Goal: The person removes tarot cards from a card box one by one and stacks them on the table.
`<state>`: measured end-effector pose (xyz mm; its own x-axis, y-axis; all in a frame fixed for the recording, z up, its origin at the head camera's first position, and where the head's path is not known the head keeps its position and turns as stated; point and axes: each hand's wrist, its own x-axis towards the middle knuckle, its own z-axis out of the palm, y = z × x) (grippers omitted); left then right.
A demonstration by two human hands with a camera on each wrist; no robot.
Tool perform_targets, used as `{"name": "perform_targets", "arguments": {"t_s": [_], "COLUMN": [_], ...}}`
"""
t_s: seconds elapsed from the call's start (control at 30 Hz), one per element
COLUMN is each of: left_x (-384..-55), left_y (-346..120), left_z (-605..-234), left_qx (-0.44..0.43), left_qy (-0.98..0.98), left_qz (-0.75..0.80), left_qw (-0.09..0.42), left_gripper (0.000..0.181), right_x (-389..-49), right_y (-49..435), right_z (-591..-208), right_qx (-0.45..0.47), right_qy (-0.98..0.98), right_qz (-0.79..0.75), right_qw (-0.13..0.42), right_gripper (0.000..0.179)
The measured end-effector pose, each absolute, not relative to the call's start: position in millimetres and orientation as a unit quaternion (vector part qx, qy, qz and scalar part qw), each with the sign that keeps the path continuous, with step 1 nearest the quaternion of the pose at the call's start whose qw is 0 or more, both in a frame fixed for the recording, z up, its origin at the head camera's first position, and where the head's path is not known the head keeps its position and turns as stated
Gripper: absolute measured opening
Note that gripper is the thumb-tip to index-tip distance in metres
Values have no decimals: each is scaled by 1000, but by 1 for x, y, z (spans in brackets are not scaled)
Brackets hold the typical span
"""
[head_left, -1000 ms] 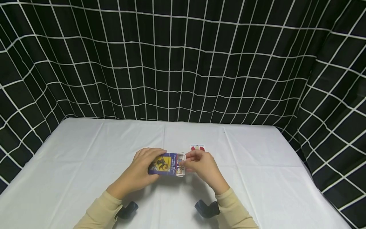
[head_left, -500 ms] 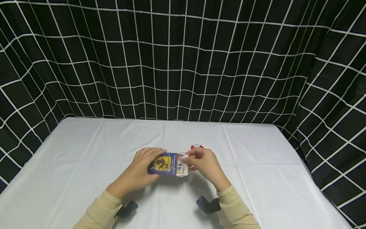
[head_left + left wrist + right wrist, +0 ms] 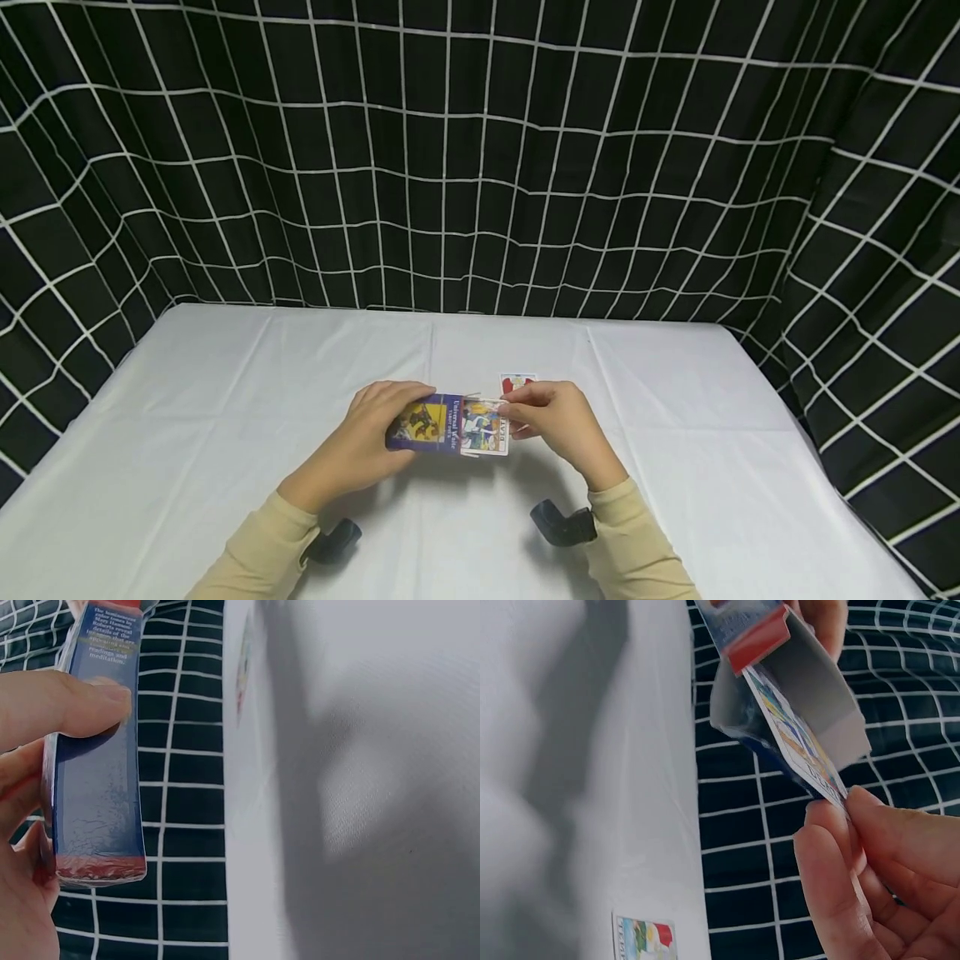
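Observation:
My left hand [image 3: 363, 437] grips a blue tarot card box [image 3: 423, 423], thumb on one narrow side and fingers round the other. The box is held on its side above the table, its open end facing right. From that end a tarot card [image 3: 484, 427] sticks out about half its length, picture up. My right hand [image 3: 562, 425] pinches the card's outer edge between thumb and fingers. In the right wrist view the box's inside, next to the card [image 3: 795, 735], looks hollow. Another tarot card [image 3: 516, 382] lies on the table behind my right hand, partly covered by it in the head view.
A white cloth covers the table [image 3: 247, 400]. Black curtains [image 3: 465, 167] with a white grid stand behind it and at both sides. Dark curved pieces, one at the left wrist [image 3: 335, 542] and one at the right wrist [image 3: 562, 525], jut out over the cloth.
My right hand has moved to the right, drawing the card farther out of the box. My left hand keeps its grip on the box, nearly in place.

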<state>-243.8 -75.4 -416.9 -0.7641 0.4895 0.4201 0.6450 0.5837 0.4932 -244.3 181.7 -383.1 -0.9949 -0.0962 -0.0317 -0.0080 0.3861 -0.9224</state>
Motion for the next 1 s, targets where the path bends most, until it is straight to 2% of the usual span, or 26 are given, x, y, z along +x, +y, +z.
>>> {"name": "perform_targets", "arguments": {"t_s": [0.33,1.0], "left_x": [-248,-247], "left_y": [-77,-79], "left_z": [-416,-418], "left_qx": [-316,-316], "left_qy": [-884,-884], "left_qz": [-322,-323], "left_qw": [124,121], "left_gripper": [73,74], "right_x": [-246,-244], "right_y": [193,219], "right_z": [-375,-369], "right_qx": [-40,-47], "right_qy": [839,848], "right_qz": [-542,-521], "right_qw": [33,81], "right_gripper": [19,23]}}
